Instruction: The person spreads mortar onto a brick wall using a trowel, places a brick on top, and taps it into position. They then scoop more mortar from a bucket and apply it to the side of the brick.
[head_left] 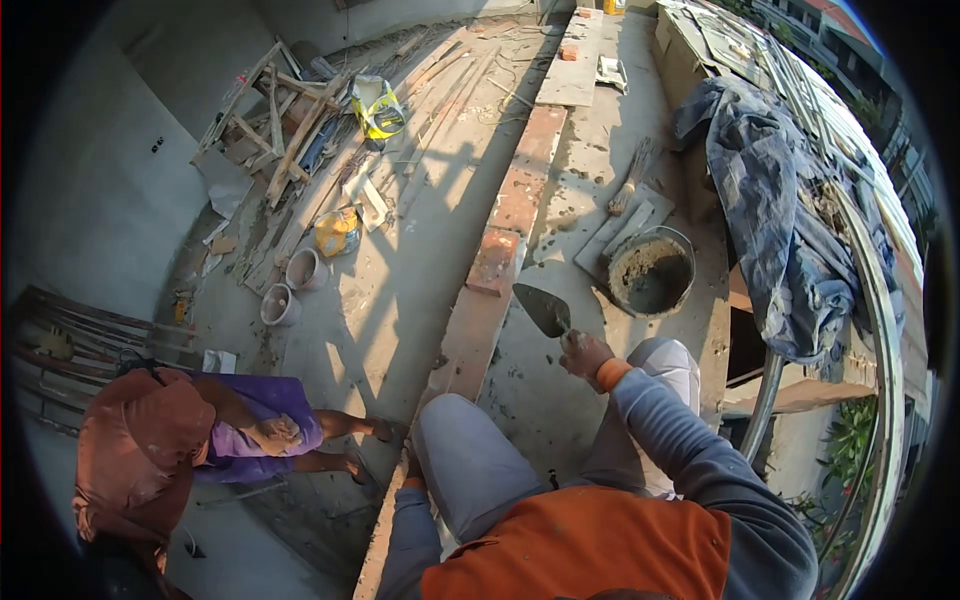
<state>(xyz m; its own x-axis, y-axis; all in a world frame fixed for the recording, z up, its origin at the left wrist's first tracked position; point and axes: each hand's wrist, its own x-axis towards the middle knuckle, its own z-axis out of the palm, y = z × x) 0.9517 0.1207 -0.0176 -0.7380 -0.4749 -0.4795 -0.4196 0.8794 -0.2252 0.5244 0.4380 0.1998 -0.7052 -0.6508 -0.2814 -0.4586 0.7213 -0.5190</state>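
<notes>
Head camera view: the person sits with knees apart beside a low, narrow wall of reddish brickwork [525, 190] that runs away up the middle. The right hand [585, 360] is wrapped around the handle of a trowel [543, 310], whose grey blade points up and left, its tip near a brick [494, 262] on the wall. The left hand is largely hidden behind the left knee [465, 445], at the wall's edge; its sleeve [412, 530] shows, but whether the fingers are apart or clamped on something I cannot tell. Right of the trowel, a round bucket [690, 268] with grey mortar [650, 280] inside stands near the right knee, partly over a flat board [598, 243]. Just beyond it lies a brush [630, 185] with splayed bristles. Crumpled blue sheeting [760, 180] hangs over the ledge further right. Across the wall, on the left, another person in a purple garment [255, 410] has bare legs reaching toward the wall. Two pale pots [307, 268] sit close together on the floor there, near a yellow bag [338, 232], with a heap of scrap wood [275, 130] beyond.
</notes>
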